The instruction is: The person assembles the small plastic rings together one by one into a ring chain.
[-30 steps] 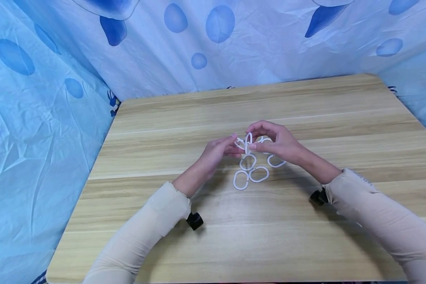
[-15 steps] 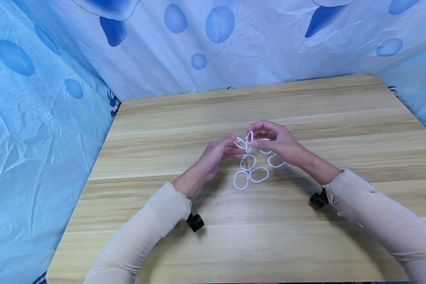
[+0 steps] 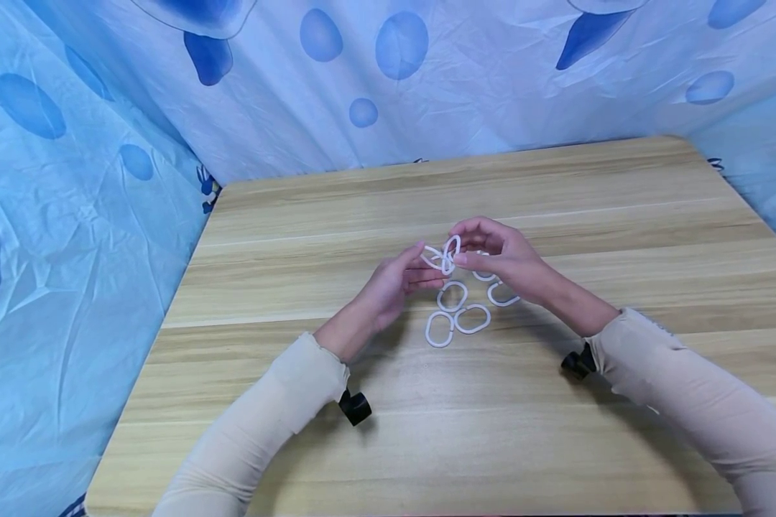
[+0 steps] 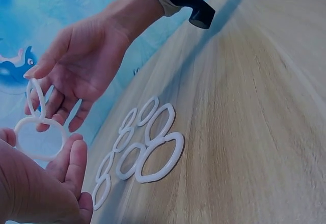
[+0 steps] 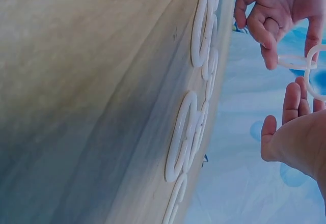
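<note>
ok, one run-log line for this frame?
left hand: pinches white ring | right hand: pinches second ring | two rings crossed above table | loose rings flat below

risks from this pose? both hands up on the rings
1. The left hand and right hand each pinch one white plastic oval ring by the fingertips above the wooden table; a slip could drop one.
2. A dropped ring would likely land on the loose white rings lying directly below and scatter them.
</note>
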Demonstrator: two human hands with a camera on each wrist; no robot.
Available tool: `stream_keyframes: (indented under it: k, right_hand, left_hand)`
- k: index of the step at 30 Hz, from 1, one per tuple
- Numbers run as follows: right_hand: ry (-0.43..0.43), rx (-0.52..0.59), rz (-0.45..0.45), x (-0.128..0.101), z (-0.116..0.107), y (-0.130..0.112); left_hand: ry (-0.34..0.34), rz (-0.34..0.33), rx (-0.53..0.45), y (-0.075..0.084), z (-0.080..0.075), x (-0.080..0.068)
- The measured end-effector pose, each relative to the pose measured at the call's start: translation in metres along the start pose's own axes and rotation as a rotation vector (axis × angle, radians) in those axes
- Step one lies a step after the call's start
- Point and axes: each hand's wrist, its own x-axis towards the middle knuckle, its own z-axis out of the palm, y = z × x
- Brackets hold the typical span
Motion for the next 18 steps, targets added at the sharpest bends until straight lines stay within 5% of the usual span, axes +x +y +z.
stream_keyframes:
  k: [12, 18]
  right_hand:
    - [0.073, -0.048, -0.084, 0.0026, 0.0038, -0.0021]
    - [0.066, -0.031, -0.101, 0.0033, 0.0028, -0.0036]
  left_hand:
    - [-0.115, 0.027, 0.112, 0.0008, 0.0056, -0.0050]
    - [-0.021, 0.011, 0.191, 0.0005, 0.0036, -0.0064]
